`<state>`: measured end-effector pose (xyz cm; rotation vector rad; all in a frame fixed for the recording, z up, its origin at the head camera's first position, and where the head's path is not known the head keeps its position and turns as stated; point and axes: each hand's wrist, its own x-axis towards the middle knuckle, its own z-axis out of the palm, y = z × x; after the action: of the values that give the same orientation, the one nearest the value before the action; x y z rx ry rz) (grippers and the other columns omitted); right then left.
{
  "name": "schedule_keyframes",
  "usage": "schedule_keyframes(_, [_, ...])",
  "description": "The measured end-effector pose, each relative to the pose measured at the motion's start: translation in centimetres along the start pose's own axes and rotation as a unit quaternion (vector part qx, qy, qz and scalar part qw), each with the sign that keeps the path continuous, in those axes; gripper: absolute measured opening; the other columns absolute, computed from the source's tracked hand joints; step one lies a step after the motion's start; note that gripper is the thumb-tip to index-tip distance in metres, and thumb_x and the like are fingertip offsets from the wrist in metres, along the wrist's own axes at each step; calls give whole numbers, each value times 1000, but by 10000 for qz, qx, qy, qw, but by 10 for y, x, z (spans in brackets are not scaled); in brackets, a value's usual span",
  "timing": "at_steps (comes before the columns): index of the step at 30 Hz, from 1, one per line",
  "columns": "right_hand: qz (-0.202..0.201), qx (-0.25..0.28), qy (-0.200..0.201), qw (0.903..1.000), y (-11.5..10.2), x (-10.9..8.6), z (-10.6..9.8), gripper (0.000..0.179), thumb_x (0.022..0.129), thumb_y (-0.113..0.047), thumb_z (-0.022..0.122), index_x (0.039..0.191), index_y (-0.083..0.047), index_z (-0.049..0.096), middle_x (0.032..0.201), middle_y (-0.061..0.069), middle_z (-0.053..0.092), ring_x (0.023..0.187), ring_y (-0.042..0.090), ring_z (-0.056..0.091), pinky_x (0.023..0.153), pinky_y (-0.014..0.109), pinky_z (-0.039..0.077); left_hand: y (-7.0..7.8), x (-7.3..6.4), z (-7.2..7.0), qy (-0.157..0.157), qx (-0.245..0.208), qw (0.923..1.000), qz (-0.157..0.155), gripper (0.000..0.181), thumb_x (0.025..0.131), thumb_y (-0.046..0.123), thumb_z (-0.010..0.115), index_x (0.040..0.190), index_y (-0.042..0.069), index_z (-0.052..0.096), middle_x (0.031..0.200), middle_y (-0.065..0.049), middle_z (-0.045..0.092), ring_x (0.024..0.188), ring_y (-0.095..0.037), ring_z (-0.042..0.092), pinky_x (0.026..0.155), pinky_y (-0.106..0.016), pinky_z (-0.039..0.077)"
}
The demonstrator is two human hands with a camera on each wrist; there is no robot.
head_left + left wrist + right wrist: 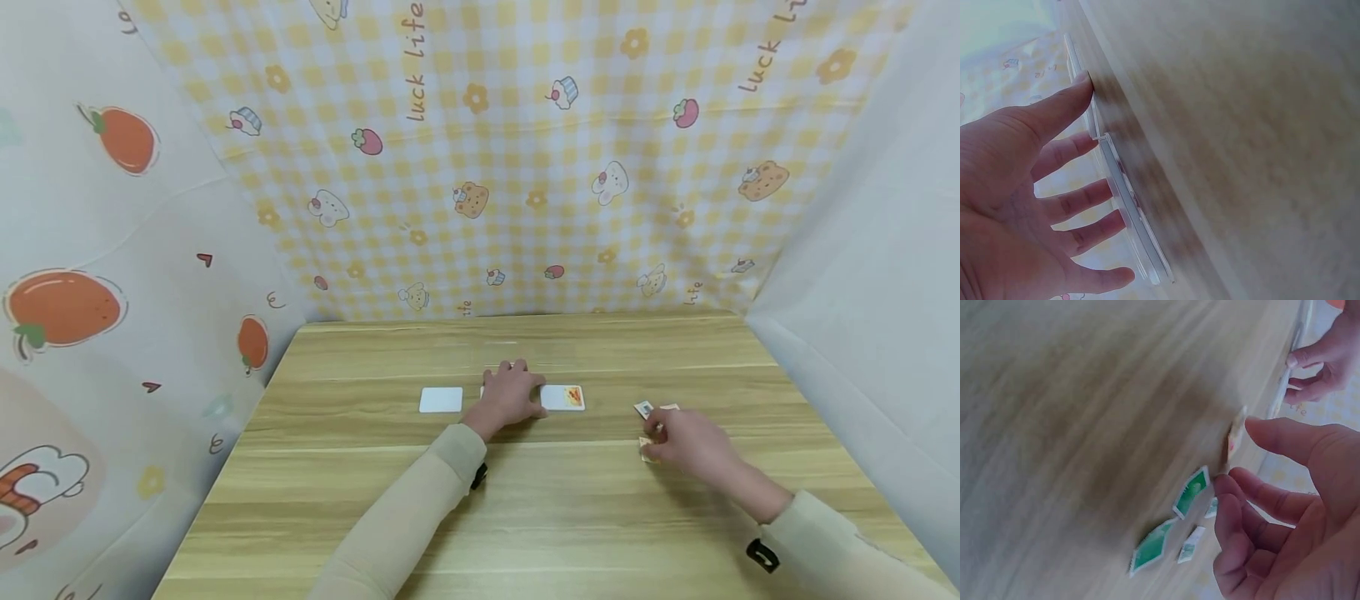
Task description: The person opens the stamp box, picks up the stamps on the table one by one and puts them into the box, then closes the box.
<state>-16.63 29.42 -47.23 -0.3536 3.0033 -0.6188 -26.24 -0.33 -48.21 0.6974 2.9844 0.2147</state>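
My left hand (512,393) spreads over the middle of a row of flat white rectangles, hiding most of the middle one. Its fingers are extended, with tips at a clear-edged flat piece (1132,212) in the left wrist view. The thumb reaches the right white rectangle (557,397), which bears an orange-red stamp (573,397). My right hand (693,446) is low over the table at the right. Its thumb and index finger grip a small tan stamp (1235,437) by its edges. Green stamps (1191,492) lie beside its curled fingers.
A plain white rectangle (441,400) lies left of the left hand. Glints of clear plastic (500,342) show behind the row. Another small stamp (643,409) lies beyond the right hand. Patterned cloth (517,167) hangs along the wooden table's (525,533) back edge.
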Motion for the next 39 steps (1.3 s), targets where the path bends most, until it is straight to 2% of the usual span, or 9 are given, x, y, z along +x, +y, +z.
schedule_keyframes(4, [55, -84, 80, 9999, -1, 1, 3, 25, 78, -24, 85, 93, -11, 70, 75, -5, 63, 62, 11, 54, 50, 33, 42, 1, -1, -2, 4, -10, 10000, -18, 57, 83, 55, 78, 134, 33, 66, 131, -4, 54, 120, -32, 48, 96, -62, 39])
schedule_keyframes(8, [69, 60, 144, 9999, -1, 2, 5, 24, 77, -21, 86, 91, -11, 69, 74, -5, 63, 63, 11, 54, 53, 33, 43, 1, -1, -4, -3, 7, 10000, -8, 56, 84, 54, 78, 134, 32, 66, 132, -5, 54, 120, -32, 48, 96, -62, 39])
schedule_keyframes(18, [-262, 228, 490, 9982, 0, 2, 7, 20, 75, -13, 87, 81, -11, 69, 70, -6, 60, 61, 9, 52, 54, 30, 43, 0, -2, -4, 13, -87, 10000, -19, 58, 83, 53, 79, 135, 31, 65, 132, -5, 54, 120, -32, 48, 97, -64, 38])
schedule_keyframes(26, [-461, 410, 649, 9960, 2, 4, 8, 22, 73, -8, 87, 80, -13, 67, 68, -8, 56, 60, 8, 49, 53, 27, 40, 0, 0, -2, 57, -107, 9999, 6, 57, 84, 53, 79, 135, 31, 66, 132, -5, 54, 120, -33, 48, 96, -64, 39])
schedule_keyframes(32, [-551, 554, 606, 9951, 4, 3, 8, 16, 77, -6, 84, 80, -16, 71, 69, -9, 60, 60, 5, 51, 54, 26, 42, 1, -1, -2, 7, -95, 10000, 3, 57, 83, 54, 78, 134, 31, 66, 131, -5, 54, 119, -33, 49, 96, -64, 39])
schedule_keyframes(39, [-233, 1391, 219, 9898, 1, 2, 5, 10, 85, -3, 78, 85, -12, 73, 69, -2, 64, 53, 10, 57, 46, 27, 47, 2, -1, -3, -31, -47, 10000, 15, 57, 83, 55, 78, 134, 32, 66, 131, -5, 54, 120, -33, 49, 97, -64, 39])
